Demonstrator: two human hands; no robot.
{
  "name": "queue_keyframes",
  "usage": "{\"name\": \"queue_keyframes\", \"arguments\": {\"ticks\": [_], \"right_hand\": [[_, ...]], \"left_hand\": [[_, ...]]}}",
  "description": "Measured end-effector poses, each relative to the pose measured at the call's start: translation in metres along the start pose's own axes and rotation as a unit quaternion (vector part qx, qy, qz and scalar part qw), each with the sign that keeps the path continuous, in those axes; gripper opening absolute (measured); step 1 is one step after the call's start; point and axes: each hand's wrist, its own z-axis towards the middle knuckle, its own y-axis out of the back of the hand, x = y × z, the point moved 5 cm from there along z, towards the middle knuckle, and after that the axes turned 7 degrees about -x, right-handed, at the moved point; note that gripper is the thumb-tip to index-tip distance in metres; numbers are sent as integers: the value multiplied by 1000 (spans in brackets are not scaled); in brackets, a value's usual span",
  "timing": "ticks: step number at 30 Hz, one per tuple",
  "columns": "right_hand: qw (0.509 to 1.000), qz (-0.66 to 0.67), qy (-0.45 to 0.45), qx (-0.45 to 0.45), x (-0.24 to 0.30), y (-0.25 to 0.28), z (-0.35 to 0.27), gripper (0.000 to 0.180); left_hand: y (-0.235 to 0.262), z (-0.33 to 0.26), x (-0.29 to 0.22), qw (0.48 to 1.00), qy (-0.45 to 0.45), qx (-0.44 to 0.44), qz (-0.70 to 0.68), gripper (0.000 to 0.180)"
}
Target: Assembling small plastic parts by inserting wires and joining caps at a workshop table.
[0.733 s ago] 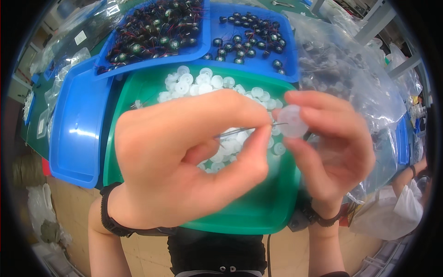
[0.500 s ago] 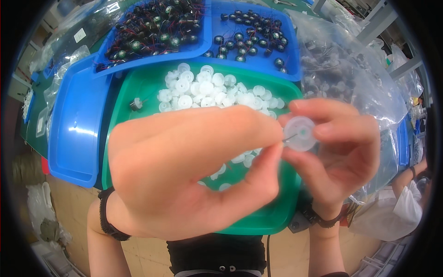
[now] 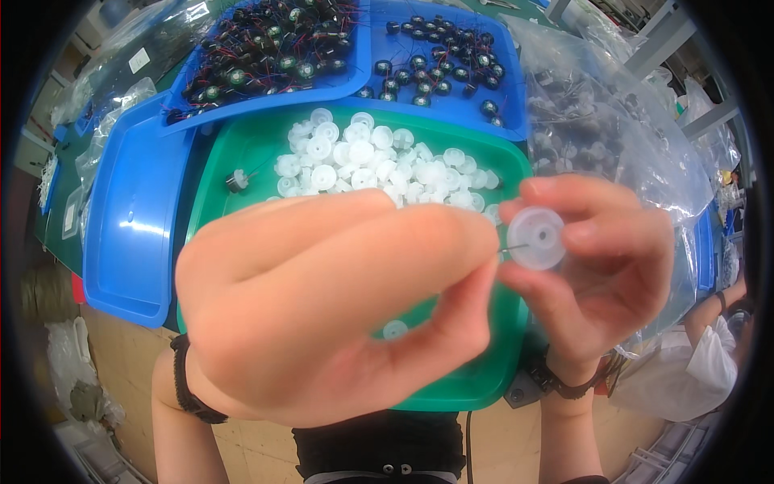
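1. I see my left hand (image 3: pixel 322 315) close under the camera, its fingers (image 3: pixel 451 242) pressed together around the end of a thin metal pin (image 3: pixel 512 248); only the pin's tip shows past them.
2. My right hand (image 3: pixel 601 274) holds a small translucent white plastic wheel (image 3: pixel 538 237), pinched between the thumb below and the fingers (image 3: pixel 564 194) above, its flat face turned toward me.
3. The pin's tip points at the wheel's central hole and reaches the face of the wheel; whether it has entered the hole I cannot tell.
4. Both hands hover above a green tray (image 3: pixel 242 153), which holds a heap of white plastic wheels (image 3: pixel 371 161) at its far side, one loose wheel (image 3: pixel 395 329) near its front, and a small grey motor (image 3: pixel 236 181) at its left.
5. Beyond the green tray lie two blue trays: the left one (image 3: pixel 266 52) is full of dark round parts with wires, the right one (image 3: pixel 451 64) has dark round parts spread thinly.
6. An empty-looking blue tray (image 3: pixel 133 218) sits left of the green one.
7. A clear plastic bag (image 3: pixel 613 129) of dark parts lies to the right.
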Motion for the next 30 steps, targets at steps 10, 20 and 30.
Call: {"name": "queue_keyframes", "arguments": {"ticks": [10, 20, 30], "right_hand": [[999, -39, 11, 33, 2, 0, 2, 26], [993, -114, 26, 27, 9, 1, 1, 22], [985, -153, 71, 32, 9, -4, 4, 19]], "left_hand": [[-2, -3, -5, 1000, -2, 18, 3, 21], [-2, -3, -6, 999, 14, 33, -3, 22], [-5, 1, -2, 998, 29, 48, -12, 23]]}}
